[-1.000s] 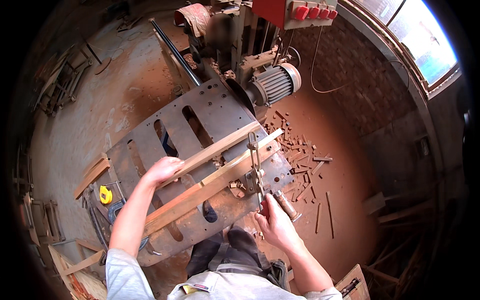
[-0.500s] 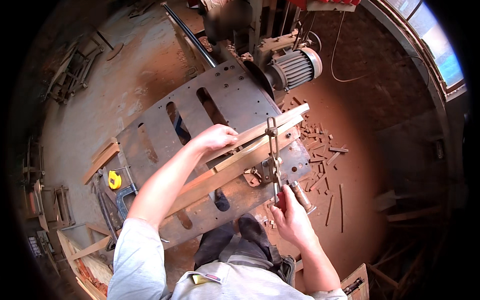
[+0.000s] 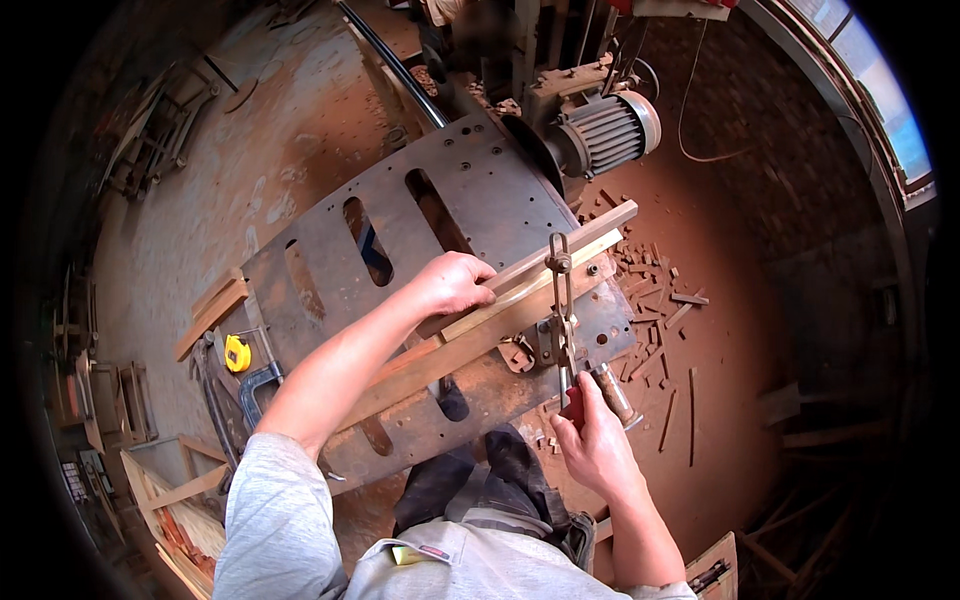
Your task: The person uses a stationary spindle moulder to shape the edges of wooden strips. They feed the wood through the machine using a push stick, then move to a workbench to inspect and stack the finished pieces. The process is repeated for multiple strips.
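Observation:
My left hand [image 3: 455, 283] is closed over a narrow wooden strip [image 3: 588, 232], its fingers curled round the near part. That strip lies along the far side of a thicker wooden rail [image 3: 405, 372], which slants across a steel machine table [image 3: 395, 215]. Over both pieces reaches the slotted metal arm of a toggle clamp [image 3: 561, 285], with a bolt through its slot. In my right hand [image 3: 600, 445] is the clamp's handle, closed in the fingers near the table's front edge; a bit of red shows at the grip. Whether the clamp presses on the wood I cannot tell.
An electric motor [image 3: 608, 133] sits past the table's far end. Wood offcuts [image 3: 655, 320] litter the floor at right. On the table's left end are a yellow tape measure [image 3: 237, 353], a blue C-clamp [image 3: 262, 392] and short wood pieces [image 3: 213, 310].
The whole scene has shifted slightly right in view. The narrow strip shows a darker face than before, seemingly tilted under my left hand. My right hand stays on the clamp handle.

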The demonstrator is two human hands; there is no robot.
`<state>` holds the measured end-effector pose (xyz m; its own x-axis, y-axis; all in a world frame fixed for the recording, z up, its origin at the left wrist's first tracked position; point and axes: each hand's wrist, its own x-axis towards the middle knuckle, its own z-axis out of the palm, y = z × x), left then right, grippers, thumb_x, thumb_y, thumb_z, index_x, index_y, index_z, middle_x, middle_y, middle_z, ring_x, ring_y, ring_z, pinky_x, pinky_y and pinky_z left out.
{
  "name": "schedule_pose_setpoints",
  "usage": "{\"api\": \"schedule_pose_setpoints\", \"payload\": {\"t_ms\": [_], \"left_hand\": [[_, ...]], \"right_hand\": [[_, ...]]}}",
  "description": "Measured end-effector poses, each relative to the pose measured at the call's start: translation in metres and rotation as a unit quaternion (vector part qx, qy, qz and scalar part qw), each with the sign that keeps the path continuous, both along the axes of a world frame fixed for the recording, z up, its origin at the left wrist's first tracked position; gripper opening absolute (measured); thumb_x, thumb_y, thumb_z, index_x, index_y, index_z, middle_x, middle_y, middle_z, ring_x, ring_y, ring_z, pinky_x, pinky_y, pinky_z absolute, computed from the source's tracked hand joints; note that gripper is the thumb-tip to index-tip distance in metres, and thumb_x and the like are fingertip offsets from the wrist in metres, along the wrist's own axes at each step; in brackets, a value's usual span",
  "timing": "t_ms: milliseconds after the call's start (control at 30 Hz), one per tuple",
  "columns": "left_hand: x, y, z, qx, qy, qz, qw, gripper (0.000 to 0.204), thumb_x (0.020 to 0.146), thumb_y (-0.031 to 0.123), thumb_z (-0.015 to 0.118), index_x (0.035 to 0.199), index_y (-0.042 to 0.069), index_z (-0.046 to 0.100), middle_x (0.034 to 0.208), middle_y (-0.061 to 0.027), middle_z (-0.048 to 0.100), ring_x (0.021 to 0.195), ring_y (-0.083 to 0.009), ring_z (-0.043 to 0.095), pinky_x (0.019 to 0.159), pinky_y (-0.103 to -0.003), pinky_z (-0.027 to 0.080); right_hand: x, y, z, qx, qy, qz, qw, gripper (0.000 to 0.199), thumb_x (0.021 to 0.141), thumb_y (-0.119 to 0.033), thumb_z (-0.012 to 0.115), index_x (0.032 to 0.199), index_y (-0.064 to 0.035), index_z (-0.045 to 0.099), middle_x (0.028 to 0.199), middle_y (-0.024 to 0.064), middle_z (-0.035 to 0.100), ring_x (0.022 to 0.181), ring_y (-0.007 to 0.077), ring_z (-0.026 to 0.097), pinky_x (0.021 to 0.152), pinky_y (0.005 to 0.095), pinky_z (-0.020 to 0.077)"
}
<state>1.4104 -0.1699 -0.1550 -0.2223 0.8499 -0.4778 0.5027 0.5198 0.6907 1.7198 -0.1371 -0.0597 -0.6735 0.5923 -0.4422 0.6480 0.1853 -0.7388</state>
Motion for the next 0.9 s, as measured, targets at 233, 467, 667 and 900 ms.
{"api": "schedule_pose_setpoints", "payload": {"t_ms": [233, 467, 667, 900], "left_hand": [[-0.003, 0.004, -0.008, 0.007, 0.032, -0.044, 0.998, 0.032, 0.087, 0.023, 0.067, 0.112, 0.004, 0.071, 0.101, -0.0160, 0.074, 0.093, -0.0238, 0.070, 0.085, -0.035, 0.053], [-0.009, 0.009, -0.016, 0.021, -0.003, -0.037, 0.999, 0.031, 0.084, 0.024, 0.069, 0.105, 0.001, 0.069, 0.102, -0.0158, 0.073, 0.096, -0.0252, 0.068, 0.084, -0.036, 0.052], [-0.007, 0.006, -0.024, 0.036, -0.018, -0.020, 0.999, 0.029, 0.085, 0.022, 0.069, 0.104, 0.000, 0.069, 0.100, -0.0148, 0.073, 0.094, -0.0247, 0.068, 0.084, -0.037, 0.053], [-0.008, 0.003, -0.025, 0.064, -0.032, -0.030, 0.997, 0.029, 0.086, 0.022, 0.068, 0.106, 0.001, 0.069, 0.100, -0.0157, 0.073, 0.094, -0.0251, 0.068, 0.084, -0.038, 0.053]], "right_hand": [[0.000, -0.001, -0.004, 0.011, -0.005, 0.004, 1.000, 0.063, 0.092, -0.013, 0.065, 0.145, 0.0070, 0.035, 0.102, 0.0176, 0.065, 0.090, 0.0283, 0.066, 0.082, 0.0365, 0.0524], [0.007, 0.032, -0.021, -0.051, 0.082, -0.060, 0.994, 0.054, 0.090, -0.022, 0.070, 0.134, 0.0061, 0.052, 0.110, 0.0201, 0.066, 0.091, 0.0290, 0.067, 0.084, 0.0373, 0.0532], [-0.061, 0.165, -0.091, 0.148, 0.125, -0.116, 0.974, 0.055, 0.097, -0.019, 0.057, 0.143, 0.0082, 0.044, 0.143, 0.0250, 0.054, 0.132, 0.0306, 0.054, 0.110, 0.0359, 0.0409], [-0.101, 0.203, -0.138, 0.028, 0.205, -0.152, 0.967, 0.045, 0.099, -0.012, 0.051, 0.140, 0.0081, 0.050, 0.138, 0.0161, 0.059, 0.128, 0.0242, 0.055, 0.111, 0.0334, 0.0392]]}}
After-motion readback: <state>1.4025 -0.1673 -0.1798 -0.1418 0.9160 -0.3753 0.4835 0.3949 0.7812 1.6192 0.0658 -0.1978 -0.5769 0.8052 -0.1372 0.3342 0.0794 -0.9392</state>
